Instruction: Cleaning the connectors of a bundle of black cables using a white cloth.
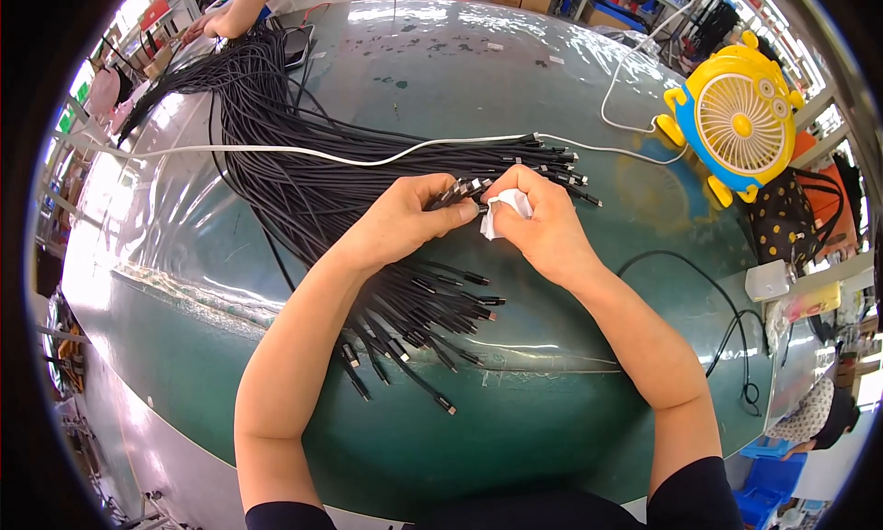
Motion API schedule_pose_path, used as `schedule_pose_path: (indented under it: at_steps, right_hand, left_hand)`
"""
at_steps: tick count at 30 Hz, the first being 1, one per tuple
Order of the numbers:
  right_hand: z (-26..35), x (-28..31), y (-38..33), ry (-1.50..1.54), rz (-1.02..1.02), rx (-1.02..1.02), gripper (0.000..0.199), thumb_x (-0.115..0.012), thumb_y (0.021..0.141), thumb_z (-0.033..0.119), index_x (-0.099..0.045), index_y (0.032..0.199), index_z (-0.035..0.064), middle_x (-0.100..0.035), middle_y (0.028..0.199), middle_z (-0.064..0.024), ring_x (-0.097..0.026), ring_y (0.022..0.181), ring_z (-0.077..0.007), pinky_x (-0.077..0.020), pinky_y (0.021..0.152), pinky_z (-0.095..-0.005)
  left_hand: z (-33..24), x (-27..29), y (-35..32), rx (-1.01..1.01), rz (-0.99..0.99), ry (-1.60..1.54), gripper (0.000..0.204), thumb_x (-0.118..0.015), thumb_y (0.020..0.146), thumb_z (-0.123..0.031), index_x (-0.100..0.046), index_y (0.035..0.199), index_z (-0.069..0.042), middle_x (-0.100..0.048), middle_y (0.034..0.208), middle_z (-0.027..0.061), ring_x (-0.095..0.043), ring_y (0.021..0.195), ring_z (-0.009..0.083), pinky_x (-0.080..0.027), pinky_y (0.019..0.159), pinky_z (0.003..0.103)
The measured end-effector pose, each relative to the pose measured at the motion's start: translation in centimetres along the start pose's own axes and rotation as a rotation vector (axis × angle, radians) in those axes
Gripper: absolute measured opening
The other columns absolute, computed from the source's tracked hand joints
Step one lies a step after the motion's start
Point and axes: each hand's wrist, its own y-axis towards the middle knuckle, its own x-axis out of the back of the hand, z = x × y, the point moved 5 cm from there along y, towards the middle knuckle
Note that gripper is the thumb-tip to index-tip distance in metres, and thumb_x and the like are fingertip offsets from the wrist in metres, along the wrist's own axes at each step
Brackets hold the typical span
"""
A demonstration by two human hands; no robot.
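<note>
At mid-counter (552, 420), a person's left hand (391, 227) grips a small bunch of black plugs (469, 188) between thumb and fingers, while the fingers of the right hand (550, 231) clench a white cloth (498, 221) just beside them. The work looks under way on this bunch; many more cables (294, 171) lie spread on the far and near sides, and which are done cannot be told. Both forearms (308, 314) slant inward from the near edge, elbows well apart, knuckles up
</note>
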Motion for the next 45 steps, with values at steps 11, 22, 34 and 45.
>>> schedule_pose_path:
  at_steps: [11, 22, 34, 45]
  right_hand:
    - [0.2, 1.5, -2.5, -0.151, 0.011, 0.004, 0.02, -0.055, 0.083, 0.003, -0.057, 0.103, 0.0026, -0.06, 0.086, -0.0033, -0.056, 0.077, -0.009, -0.0454, 0.071, -0.0246]
    - [0.8, -0.1, 0.1, 0.091, 0.098, -0.077, 0.018, -0.054, 0.091, 0.005, -0.06, 0.107, 0.0005, -0.065, 0.09, -0.0033, -0.059, 0.08, -0.0073, -0.0486, 0.071, -0.0241]
    - [1.0, 0.9, -0.9, 0.052, 0.007, -0.001, 0.021, -0.056, 0.086, 0.003, -0.058, 0.107, 0.0024, -0.061, 0.089, -0.0021, -0.055, 0.078, -0.0066, -0.0448, 0.07, -0.023]
    - [0.6, 0.0, -0.1, -0.088, 0.023, -0.078, 0.01, -0.055, 0.084, 0.006, -0.059, 0.092, 0.0017, -0.059, 0.078, -0.0028, -0.054, 0.073, -0.0081, -0.0443, 0.065, -0.0252]
  left_hand:
    - [0.2, 0.3, 0.6, 0.018, 0.001, -0.082, 0.032, -0.058, 0.096, -0.032, -0.069, 0.098, -0.002, -0.057, 0.065, -0.0027, -0.048, 0.067, 0.0057, -0.039, 0.068, 0.021]
    - [-0.5, 0.3, -0.3, 0.025, 0.115, -0.051, 0.034, -0.054, 0.095, -0.033, -0.07, 0.093, -0.003, -0.039, 0.057, -0.0057, -0.037, 0.061, 0.0071, -0.03, 0.063, 0.023]
    - [0.2, -0.2, 0.1, -0.027, 0.006, -0.1, 0.019, -0.067, 0.089, -0.022, -0.066, 0.094, -0.004, -0.049, 0.073, -0.007, -0.04, 0.067, 0.0039, -0.033, 0.063, 0.022]
    - [0.1, -0.5, 0.1, -0.054, -0.017, 0.016, 0.022, -0.07, 0.087, -0.022, -0.065, 0.095, -0.002, -0.051, 0.077, -0.0068, -0.041, 0.071, 0.0036, -0.034, 0.065, 0.021]
